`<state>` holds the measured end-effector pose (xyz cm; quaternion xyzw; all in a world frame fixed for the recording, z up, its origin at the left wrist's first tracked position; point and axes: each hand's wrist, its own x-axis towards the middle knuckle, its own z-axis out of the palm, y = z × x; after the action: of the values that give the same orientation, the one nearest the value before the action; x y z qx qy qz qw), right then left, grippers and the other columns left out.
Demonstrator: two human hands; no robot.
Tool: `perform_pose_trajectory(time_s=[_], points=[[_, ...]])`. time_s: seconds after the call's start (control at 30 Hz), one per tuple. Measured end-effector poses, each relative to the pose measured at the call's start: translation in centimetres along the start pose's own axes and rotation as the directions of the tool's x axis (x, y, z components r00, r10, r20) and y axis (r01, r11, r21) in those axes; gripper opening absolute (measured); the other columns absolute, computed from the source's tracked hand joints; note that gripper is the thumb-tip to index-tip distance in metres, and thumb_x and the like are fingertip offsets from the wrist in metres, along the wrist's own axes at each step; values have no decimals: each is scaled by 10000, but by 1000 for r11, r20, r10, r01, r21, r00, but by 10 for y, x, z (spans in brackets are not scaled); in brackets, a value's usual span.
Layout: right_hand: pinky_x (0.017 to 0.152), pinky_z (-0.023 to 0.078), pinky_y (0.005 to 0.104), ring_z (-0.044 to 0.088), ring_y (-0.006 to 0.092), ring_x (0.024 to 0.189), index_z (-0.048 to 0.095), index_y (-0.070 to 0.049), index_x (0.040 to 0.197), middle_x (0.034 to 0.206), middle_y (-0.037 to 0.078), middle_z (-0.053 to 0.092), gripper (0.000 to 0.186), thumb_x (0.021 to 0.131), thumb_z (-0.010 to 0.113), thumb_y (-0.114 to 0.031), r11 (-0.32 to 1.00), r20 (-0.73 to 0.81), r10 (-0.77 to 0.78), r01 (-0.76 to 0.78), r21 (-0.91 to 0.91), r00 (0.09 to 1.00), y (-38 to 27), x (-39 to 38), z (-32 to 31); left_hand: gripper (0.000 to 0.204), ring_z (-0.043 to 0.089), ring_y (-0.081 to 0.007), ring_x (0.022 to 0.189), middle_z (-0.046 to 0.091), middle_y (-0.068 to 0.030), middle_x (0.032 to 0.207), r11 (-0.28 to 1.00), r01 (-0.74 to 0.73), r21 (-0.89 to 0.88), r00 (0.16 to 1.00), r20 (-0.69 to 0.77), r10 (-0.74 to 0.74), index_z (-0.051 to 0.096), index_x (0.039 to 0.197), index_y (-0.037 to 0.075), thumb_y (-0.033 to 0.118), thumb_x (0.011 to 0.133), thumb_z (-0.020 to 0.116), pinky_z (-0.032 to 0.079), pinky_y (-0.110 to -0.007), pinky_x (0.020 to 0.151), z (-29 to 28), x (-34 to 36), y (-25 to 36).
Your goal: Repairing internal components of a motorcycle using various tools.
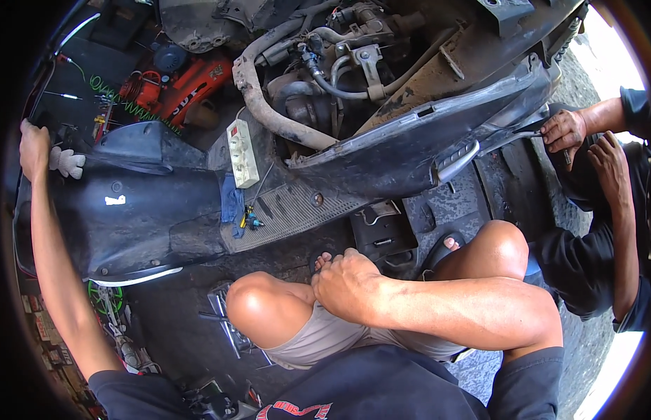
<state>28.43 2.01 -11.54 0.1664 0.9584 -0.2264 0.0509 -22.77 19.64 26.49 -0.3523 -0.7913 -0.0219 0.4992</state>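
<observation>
At the far left, my left hand [35,150] reaches to the front end of a black scooter [164,217], its fingers curled at a dark edge. What they grip is hidden. A small pale plush toy [67,162] hangs beside that hand. My right hand [350,285] rests between my knees, its fingers curled under and the palm turned away, so anything inside is out of sight. On the scooter's ribbed footboard [304,217] lie a white power strip [242,154], a blue cloth [232,199] and a small teal and yellow item [251,218]. The scooter's engine [332,63] is exposed.
At the right, a co-worker's hand [565,133] grips a dark lever or rod by the scooter's rear. A red machine [182,87] with a green coiled hose [136,105] stands beyond. A black tray [383,231] and metal tools [231,325] lie on the floor near my feet.
</observation>
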Motion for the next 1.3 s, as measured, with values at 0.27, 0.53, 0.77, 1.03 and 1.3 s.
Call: perform_pose_trajectory(time_s=[0.27, 0.53, 0.77, 1.03, 1.3], points=[[732, 520, 369, 747, 235, 860, 730, -45, 1045, 978, 127, 764, 248, 951, 584, -223, 999, -80, -12, 15, 33, 997, -3, -6, 0, 555, 610, -476, 1206, 653, -268, 1287, 995, -99, -10, 995, 3, 99, 501, 1462, 152, 251, 917, 466, 476, -550, 1030, -21, -22, 8], [726, 540, 395, 740, 275, 823, 724, -44, 991, 911, 131, 756, 341, 968, 602, -362, 999, -88, -16, 12, -43, 996, -4, -9, 9, 564, 592, -450, 1248, 619, -254, 1353, 985, -94, -146, 995, -58, 87, 540, 1447, 133, 273, 900, 530, 467, -530, 1055, -38, -59, 19], [791, 549, 407, 740, 292, 919, 704, -35, 1056, 984, 161, 751, 298, 967, 564, -282, 999, -35, 11, -13, -48, 999, 3, -11, 17, 217, 704, -345, 882, 718, -196, 962, 570, -356, -741, 930, -220, 295, 694, 1063, -12, 128, 906, 643, 540, -413, 813, -59, -232, 110], [798, 559, 417, 743, 305, 923, 694, -26, 1053, 972, 162, 744, 237, 940, 581, -201, 999, 66, 51, -50, -23, 997, 1, -4, 0, 193, 723, -406, 937, 731, -251, 959, 581, 202, -788, 662, 547, 512, 732, 1003, -6, 127, 882, 663, 564, -451, 836, 21, -454, 109], [784, 564, 409, 744, 305, 893, 688, -26, 1035, 964, 164, 739, 221, 935, 577, -188, 1000, 94, 21, -20, -19, 995, 1, 2, 3, 224, 731, -372, 905, 736, -230, 926, 582, 317, -749, 613, 630, 477, 728, 1030, -20, 106, 858, 659, 560, -432, 813, 26, -486, 105]])
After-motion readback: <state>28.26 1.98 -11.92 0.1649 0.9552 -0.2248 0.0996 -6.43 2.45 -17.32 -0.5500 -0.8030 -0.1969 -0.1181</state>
